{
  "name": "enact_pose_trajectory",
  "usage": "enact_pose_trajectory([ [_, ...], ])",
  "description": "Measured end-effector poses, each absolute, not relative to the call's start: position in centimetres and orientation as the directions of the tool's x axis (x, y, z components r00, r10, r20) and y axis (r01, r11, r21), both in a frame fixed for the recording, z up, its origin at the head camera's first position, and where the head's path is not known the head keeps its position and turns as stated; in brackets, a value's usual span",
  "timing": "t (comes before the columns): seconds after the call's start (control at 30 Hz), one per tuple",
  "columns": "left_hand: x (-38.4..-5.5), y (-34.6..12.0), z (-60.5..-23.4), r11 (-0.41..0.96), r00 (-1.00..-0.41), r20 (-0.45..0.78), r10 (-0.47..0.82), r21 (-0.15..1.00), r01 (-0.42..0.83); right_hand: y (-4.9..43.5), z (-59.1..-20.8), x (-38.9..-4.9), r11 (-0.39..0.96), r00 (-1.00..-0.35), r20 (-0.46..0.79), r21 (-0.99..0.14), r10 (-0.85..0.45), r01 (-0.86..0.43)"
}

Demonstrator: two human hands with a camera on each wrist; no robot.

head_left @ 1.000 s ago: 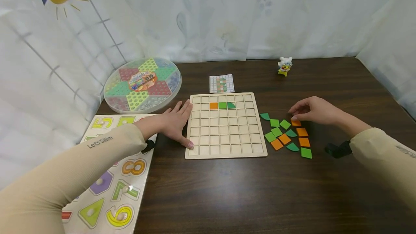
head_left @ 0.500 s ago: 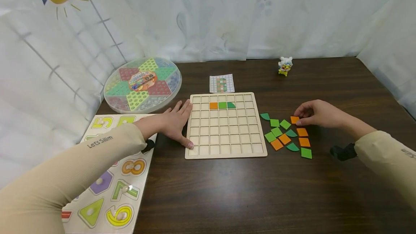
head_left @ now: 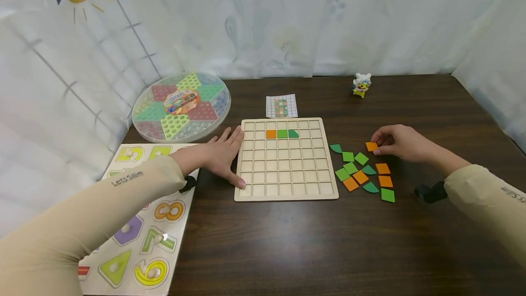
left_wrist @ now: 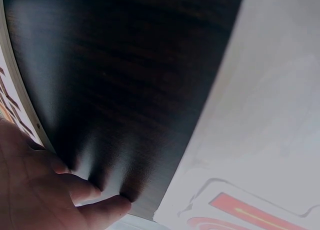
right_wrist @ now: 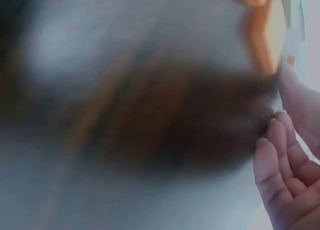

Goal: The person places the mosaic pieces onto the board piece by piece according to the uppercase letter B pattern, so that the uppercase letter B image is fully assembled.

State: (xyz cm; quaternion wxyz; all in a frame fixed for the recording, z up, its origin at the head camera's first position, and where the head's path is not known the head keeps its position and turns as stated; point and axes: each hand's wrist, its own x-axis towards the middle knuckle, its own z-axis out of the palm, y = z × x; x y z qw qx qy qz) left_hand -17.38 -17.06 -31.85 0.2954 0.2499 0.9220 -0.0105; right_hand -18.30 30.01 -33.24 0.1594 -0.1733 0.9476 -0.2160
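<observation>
In the head view my left hand (head_left: pixel 222 155) lies spread along the left edge of a pale wooden grid board (head_left: pixel 283 164), thumb on its lower left corner. Its fingers are straight in the left wrist view too. One row of the board carries an orange square tile (head_left: pixel 271 134), a green square tile (head_left: pixel 282 134) and a dark green quarter-round tile (head_left: pixel 293 134). Right of the board, my right hand (head_left: pixel 400 141) pinches another orange square tile (head_left: pixel 371 146) between thumb and fingers, above the loose tiles. In the right wrist view the fingers (right_wrist: pixel 280 165) curl toward the thumb.
Several loose green and orange tiles (head_left: pixel 350 168) lie between board and right hand. A small pattern card (head_left: pixel 281 106) sits behind the board. At left are a round Chinese checkers set (head_left: pixel 181 108) and a number puzzle board (head_left: pixel 135 223). A white figurine (head_left: pixel 361 85) stands at the back.
My right hand has taken hold of the orange tile at the top of the right column and moved it slightly up and left in the head view. The left hand stays put.
</observation>
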Motion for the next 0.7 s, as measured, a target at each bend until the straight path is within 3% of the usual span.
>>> enact_pose_trajectory([
  [0.23, -17.4, -17.1, -31.9, 0.873, -0.698, -0.549, 0.460, 0.134, 0.469, 26.5, -32.1, -19.0, 0.817, -0.922, -0.186, -0.544, -0.338, -0.190],
  [0.47, -17.4, -17.1, -31.9, 0.874, -0.706, -0.539, 0.460, 0.131, 0.469, 20.7, -32.0, -19.8, 0.744, -0.911, -0.173, -0.642, -0.375, -0.184],
  [0.7, -17.3, -17.1, -31.9, 0.876, -0.706, -0.542, 0.456, 0.133, 0.464, 16.1, -32.2, -20.2, 0.721, -0.891, -0.177, -0.661, -0.417, -0.206],
])
